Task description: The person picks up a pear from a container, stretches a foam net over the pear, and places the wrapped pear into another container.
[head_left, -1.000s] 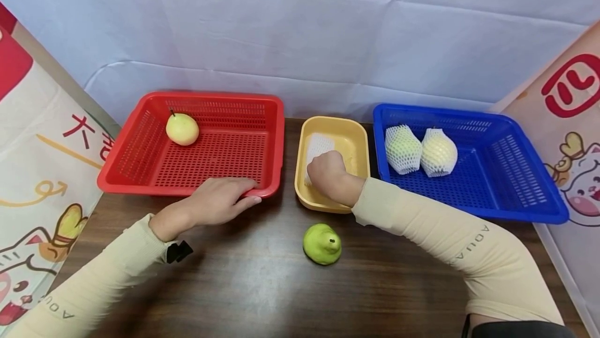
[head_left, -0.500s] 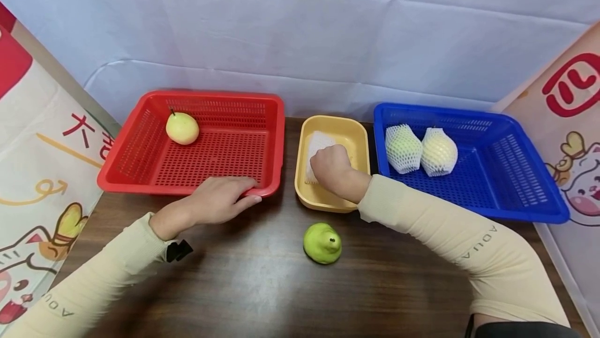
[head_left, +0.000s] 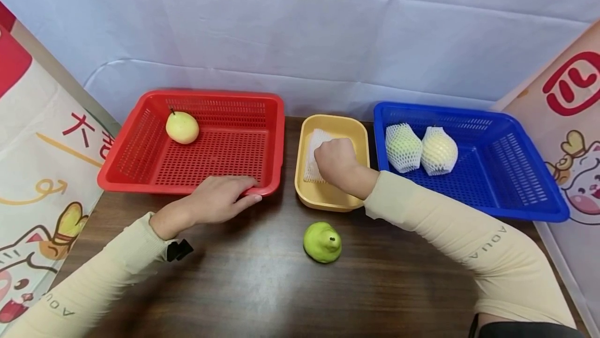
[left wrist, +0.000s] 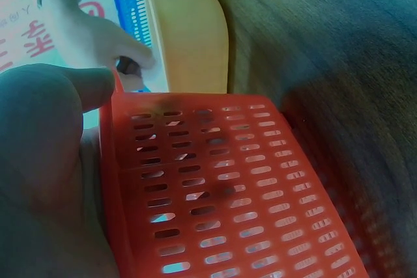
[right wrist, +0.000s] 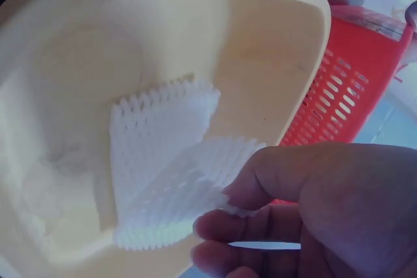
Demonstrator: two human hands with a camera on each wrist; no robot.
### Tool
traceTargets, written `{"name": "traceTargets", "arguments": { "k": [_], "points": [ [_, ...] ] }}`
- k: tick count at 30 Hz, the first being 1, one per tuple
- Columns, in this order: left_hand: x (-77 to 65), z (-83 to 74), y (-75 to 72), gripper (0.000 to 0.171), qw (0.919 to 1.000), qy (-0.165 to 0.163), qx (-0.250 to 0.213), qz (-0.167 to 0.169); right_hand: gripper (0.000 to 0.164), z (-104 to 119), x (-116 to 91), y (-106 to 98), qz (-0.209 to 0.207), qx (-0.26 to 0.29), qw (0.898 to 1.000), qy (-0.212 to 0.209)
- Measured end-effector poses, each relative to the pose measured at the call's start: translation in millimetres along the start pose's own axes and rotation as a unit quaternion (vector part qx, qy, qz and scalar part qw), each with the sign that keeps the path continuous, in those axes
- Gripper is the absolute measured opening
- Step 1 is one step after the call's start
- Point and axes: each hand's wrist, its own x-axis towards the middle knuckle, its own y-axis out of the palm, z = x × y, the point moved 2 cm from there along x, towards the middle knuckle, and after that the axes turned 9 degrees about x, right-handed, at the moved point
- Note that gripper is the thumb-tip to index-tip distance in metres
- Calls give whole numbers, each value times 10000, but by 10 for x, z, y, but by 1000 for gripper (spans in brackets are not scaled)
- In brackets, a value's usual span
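My right hand [head_left: 338,162] is over the yellow tub [head_left: 357,132]. In the right wrist view its thumb and fingers pinch the edge of a white foam net [right wrist: 221,161]. More white foam netting [right wrist: 153,128] lies flat beneath it on the tub's floor; I cannot tell whether these are separate pieces. My left hand [head_left: 217,200] grips the near right corner of the red basket [head_left: 211,161], fingers over the rim and thumb outside. Its fingertips are partly hidden. A green pear [head_left: 322,242] stands on the table in front of the tub.
A yellow pear [head_left: 182,127] sits in the red basket's far left corner. At the right stands a blue basket [head_left: 487,171] with two net-wrapped pears, one greenish [head_left: 403,148] and one pale yellow [head_left: 438,151]. A pale cloth backdrop [head_left: 300,41] hangs close behind the baskets.
My right hand has shifted slightly back and to the right within the tub, uncovering more of the foam netting. The left hand and the pears have stayed put.
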Motion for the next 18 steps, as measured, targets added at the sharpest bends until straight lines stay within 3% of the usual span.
{"name": "traceTargets", "arguments": {
  "k": [18],
  "points": [
    [-4,-4,-1,24,10000,21,-20,-81,38,-244,-110,-275,-571,641,9960,254]
  ]
}}
